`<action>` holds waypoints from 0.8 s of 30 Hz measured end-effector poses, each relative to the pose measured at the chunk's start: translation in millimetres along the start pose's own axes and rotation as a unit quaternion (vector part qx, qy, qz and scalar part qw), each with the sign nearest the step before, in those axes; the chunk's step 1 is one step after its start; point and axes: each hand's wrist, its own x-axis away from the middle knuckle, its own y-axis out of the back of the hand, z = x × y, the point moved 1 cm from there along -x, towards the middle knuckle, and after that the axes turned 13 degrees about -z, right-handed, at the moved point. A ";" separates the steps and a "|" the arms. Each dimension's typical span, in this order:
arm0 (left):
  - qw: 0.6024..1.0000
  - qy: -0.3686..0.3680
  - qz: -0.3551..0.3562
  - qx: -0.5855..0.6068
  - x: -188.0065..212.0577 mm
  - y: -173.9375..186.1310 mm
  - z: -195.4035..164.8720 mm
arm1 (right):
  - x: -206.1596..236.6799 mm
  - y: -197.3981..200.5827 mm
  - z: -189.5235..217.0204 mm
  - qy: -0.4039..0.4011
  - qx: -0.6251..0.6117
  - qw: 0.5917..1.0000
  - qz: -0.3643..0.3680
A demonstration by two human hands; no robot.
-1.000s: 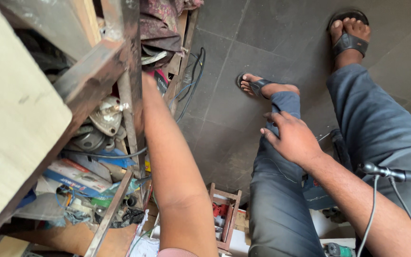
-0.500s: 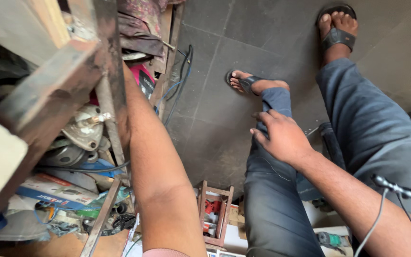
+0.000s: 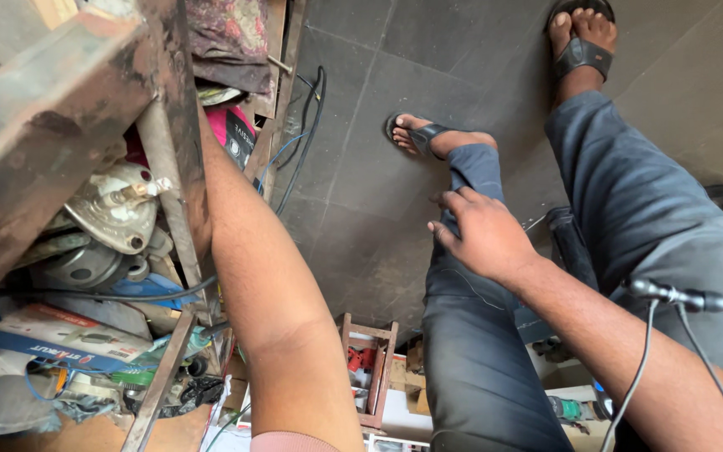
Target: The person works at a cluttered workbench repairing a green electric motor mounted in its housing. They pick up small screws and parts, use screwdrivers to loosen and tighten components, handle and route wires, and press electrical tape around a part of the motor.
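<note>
Since the earlier frames the view has swung left and closer: the rusty rack post (image 3: 179,159) now stands nearer the middle, and the right hand (image 3: 480,234) has slid a little up the left knee (image 3: 462,285). That hand lies flat on the jeans, fingers loosely spread, gripping nothing. Its forearm crosses in from the lower right, above a thin grey cable (image 3: 629,393).

The left arm (image 3: 265,285) reaches up behind the post into the rack; the left hand is hidden there, so its grip cannot be told. Just left of the post sit a grey metal motor housing (image 3: 115,213), a flat box (image 3: 52,335) and a blue cable (image 3: 156,291), packed tight with little room. Past the rack's right edge, black cables (image 3: 307,117) trail onto dark floor tiles (image 3: 378,92), which lie open out to the two sandalled feet (image 3: 418,136). A small wooden crate (image 3: 370,368) sits between arm and knee.
</note>
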 end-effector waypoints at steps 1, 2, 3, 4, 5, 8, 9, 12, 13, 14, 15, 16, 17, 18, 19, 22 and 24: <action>1.000 -0.002 -0.005 -0.002 -1.5 2.1 1.4 | 0.6 -0.6 -0.1 0.001 0.000 1.000 0.000; 1.000 -0.005 -0.002 -0.003 -1.1 3.3 0.7 | 1.4 -1.1 0.1 0.002 0.001 1.000 0.001; 1.000 -0.007 0.001 -0.006 -1.1 5.2 3.0 | 2.0 -1.5 0.6 0.001 0.000 1.000 0.002; 1.000 -0.005 0.001 -0.006 -0.2 5.5 3.0 | 2.5 -1.4 0.9 -0.001 0.000 1.000 0.000; 1.000 -0.005 0.005 -0.005 0.3 7.3 4.0 | 2.9 -1.2 1.3 -0.004 -0.001 1.000 -0.001; 1.000 -0.013 0.003 -0.010 -0.7 9.9 4.5 | 3.4 -0.3 1.8 -0.004 0.000 1.000 0.005; 1.000 -0.014 0.004 -0.008 -0.9 9.7 5.6 | 3.8 -0.1 1.4 -0.010 0.002 1.000 0.006; 1.000 -0.016 0.011 -0.014 5.0 9.9 10.2 | 5.7 -0.1 -0.6 -0.017 0.002 1.000 0.008; 1.000 -0.018 0.013 -0.015 7.6 10.5 12.9 | 6.3 -0.3 -1.1 -0.017 0.002 1.000 0.008; 1.000 -0.017 0.017 -0.015 11.7 10.6 15.7 | 7.2 -0.1 -1.4 -0.010 0.001 1.000 0.006; 0.999 -0.020 0.020 -0.017 14.9 11.2 18.7 | 7.2 0.3 -1.3 -0.003 0.000 1.000 0.003; 0.999 -0.020 0.024 -0.018 17.8 11.2 21.3 | 7.1 0.4 -0.1 0.005 -0.002 1.000 0.002; 0.999 -0.018 0.030 -0.023 18.9 12.0 24.1 | 7.0 0.7 2.0 0.006 0.005 1.000 0.011; 0.999 -0.021 0.028 -0.026 18.1 11.3 25.3 | 5.0 1.6 4.7 0.007 0.015 1.000 0.016; 0.999 -0.022 0.029 -0.029 17.0 10.8 26.3 | 1.7 3.4 8.2 0.007 0.026 0.999 0.018; 0.999 -0.027 0.032 -0.035 5.4 6.0 24.3 | -12.7 10.9 28.5 0.064 0.046 0.997 0.018; 0.998 -0.033 0.036 -0.037 -3.5 0.6 19.5 | -33.5 18.9 49.5 0.139 0.041 0.989 0.005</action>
